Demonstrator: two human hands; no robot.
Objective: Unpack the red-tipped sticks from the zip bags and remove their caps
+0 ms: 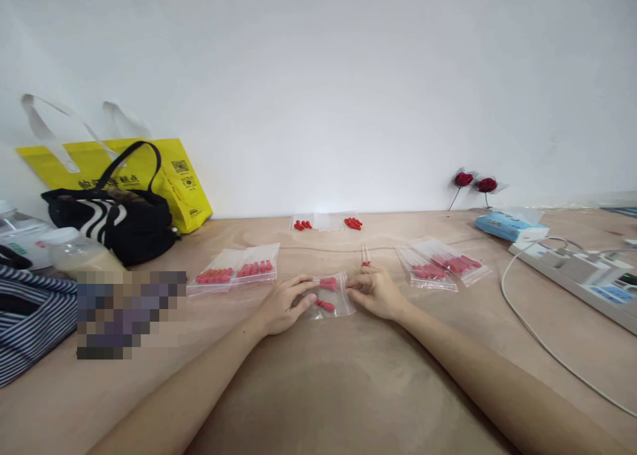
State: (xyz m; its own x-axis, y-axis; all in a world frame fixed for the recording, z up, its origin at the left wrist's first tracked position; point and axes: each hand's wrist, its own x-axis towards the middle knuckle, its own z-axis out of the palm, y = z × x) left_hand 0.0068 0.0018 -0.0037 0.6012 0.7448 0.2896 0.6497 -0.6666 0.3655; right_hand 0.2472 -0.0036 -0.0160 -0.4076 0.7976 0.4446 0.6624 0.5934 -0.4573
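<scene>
A small clear zip bag [334, 305] lies in the middle of the table with a few small red, round-ended pieces [326, 306] inside. At its left side is my left hand [286, 304], thumb and fingers closed on the bag's edge. My right hand [378, 294] pinches the opposite edge between thumb and fingertips. Just beyond the right hand, two thin pale sticks with red ends [365, 255] stick out; whether that hand holds them I cannot tell.
Zip bags of red pieces lie left [256, 268] and right [455, 262]. Loose red pieces [353, 223] sit by the wall. At left stand a black bag [124, 226], yellow bag [192, 199] and jars [82, 256]; at right, a tissue pack [507, 226], power strip [562, 269] and cable [527, 339].
</scene>
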